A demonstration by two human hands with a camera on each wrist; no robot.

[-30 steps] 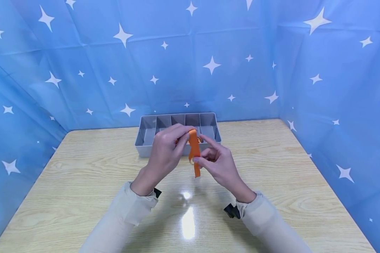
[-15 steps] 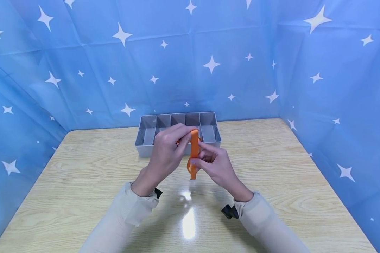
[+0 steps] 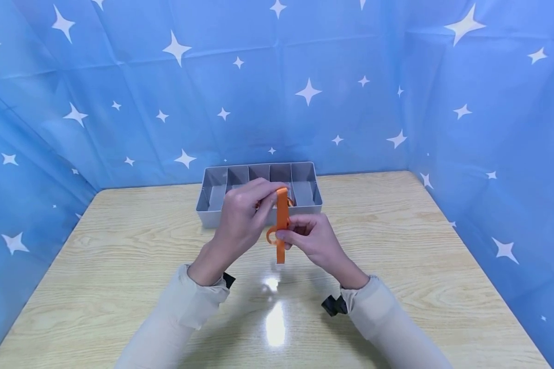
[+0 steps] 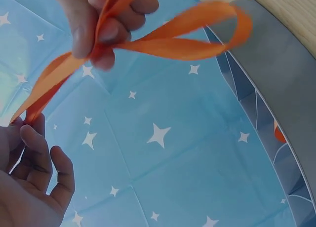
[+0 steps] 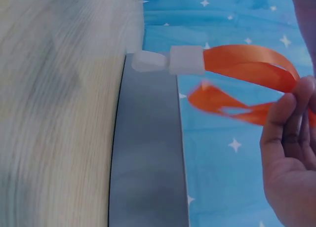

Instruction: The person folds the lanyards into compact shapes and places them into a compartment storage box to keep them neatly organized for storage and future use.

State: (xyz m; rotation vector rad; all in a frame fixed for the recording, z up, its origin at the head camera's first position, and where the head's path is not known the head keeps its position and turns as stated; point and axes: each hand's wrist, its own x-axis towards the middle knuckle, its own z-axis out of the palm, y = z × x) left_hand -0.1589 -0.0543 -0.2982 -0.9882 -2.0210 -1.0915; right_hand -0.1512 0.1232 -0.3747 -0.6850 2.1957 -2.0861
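Observation:
An orange ribbon (image 3: 282, 207) hangs upright in front of the tray, between both hands. My left hand (image 3: 241, 215) pinches its upper end. Lower down, my right hand (image 3: 313, 240) pinches it with thumb and curled fingers. A small loop (image 3: 268, 236) sticks out to the left of the right fingertips. In the left wrist view the left hand (image 4: 29, 172) holds the end of one loop, and the right hand (image 4: 111, 27) grips where the strands gather. The right wrist view shows a whitish rectangular piece with a rounded end (image 5: 186, 60) on the ribbon; its kind is unclear.
A grey divided tray (image 3: 210, 219) stands at the table's back edge. Orange items (image 3: 290, 202) lie inside it, partly hidden by the hands. The wood-grain table (image 3: 420, 266) spreads around it, and a blue star curtain (image 3: 351, 61) hangs behind.
My right index finger, extended upward before, is now curled in by the ribbon. The loop has come out leftward, and the ribbon's lower end has swung slightly left. The left hand stays nearly still.

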